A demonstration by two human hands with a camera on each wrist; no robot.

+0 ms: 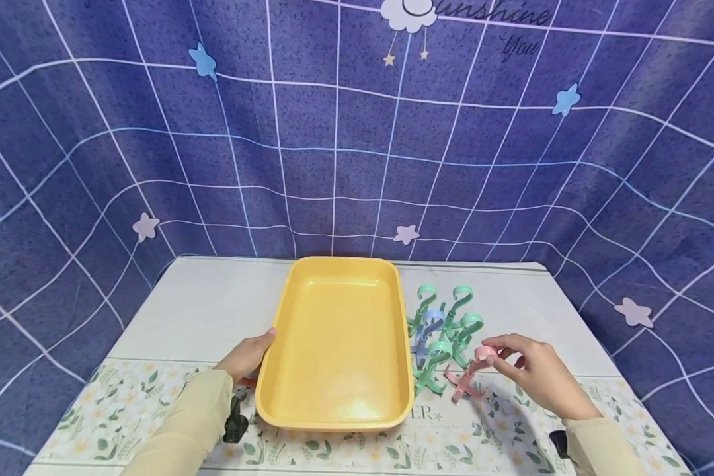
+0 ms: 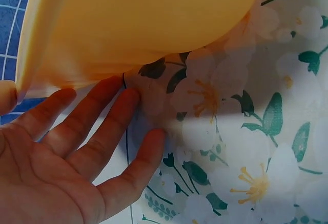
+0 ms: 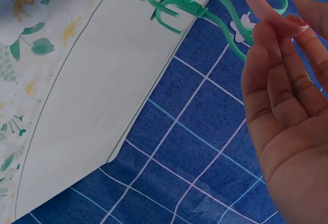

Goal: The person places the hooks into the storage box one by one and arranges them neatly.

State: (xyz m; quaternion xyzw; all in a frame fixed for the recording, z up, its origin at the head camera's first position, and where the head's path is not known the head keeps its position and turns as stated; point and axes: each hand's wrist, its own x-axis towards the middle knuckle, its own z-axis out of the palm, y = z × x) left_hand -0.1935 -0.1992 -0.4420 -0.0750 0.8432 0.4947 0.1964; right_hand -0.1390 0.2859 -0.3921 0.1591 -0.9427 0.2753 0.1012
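A yellow tray (image 1: 336, 344) lies at the middle of the table, its inside bare. My left hand (image 1: 246, 357) holds its left side, thumb over the rim and fingers (image 2: 95, 116) spread along the outer wall beneath. To the right, my right hand (image 1: 532, 370) pinches the curled top of a pink plastic hook (image 1: 469, 378) between thumb and fingertips. That hook stands tilted, its splayed prongs low over the flowered cloth. Just left of it several green hooks (image 1: 437, 357) and one blue hook (image 1: 422, 337) stand clustered against the tray's right side.
A white table cover (image 1: 214, 297) with a flowered strip (image 1: 125, 403) lies under everything. Behind and at both sides hangs a blue gridded curtain (image 1: 309, 165) with stars. A small orange bit (image 1: 247, 381) shows between the left hand and the tray.
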